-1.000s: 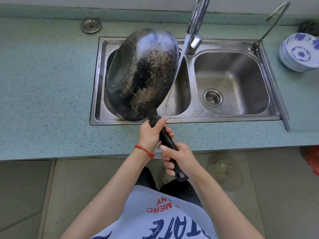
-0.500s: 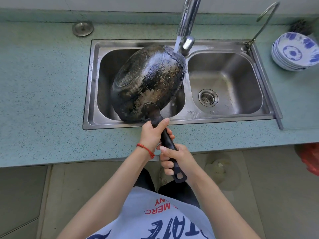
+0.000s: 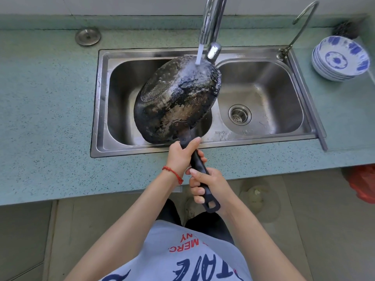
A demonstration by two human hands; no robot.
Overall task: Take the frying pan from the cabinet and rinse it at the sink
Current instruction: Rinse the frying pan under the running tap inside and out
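Both hands were clamped on the black handle of the blackened round metal frying pan (image 3: 176, 100): the left hand (image 3: 180, 157) near the pan, the right hand (image 3: 209, 185) at the handle's end. The pan hung bottom-up and tilted over the left basin of the stainless steel double sink (image 3: 261, 96), its far edge under water running from the chrome faucet (image 3: 213, 19). The right basin lay open. A stack of blue-and-white bowls (image 3: 341, 57) sat on the speckled green worktop (image 3: 44, 102), well apart.

Frying pan (image 3: 176, 98) interior hidden; faucet (image 3: 213, 19) top cropped.
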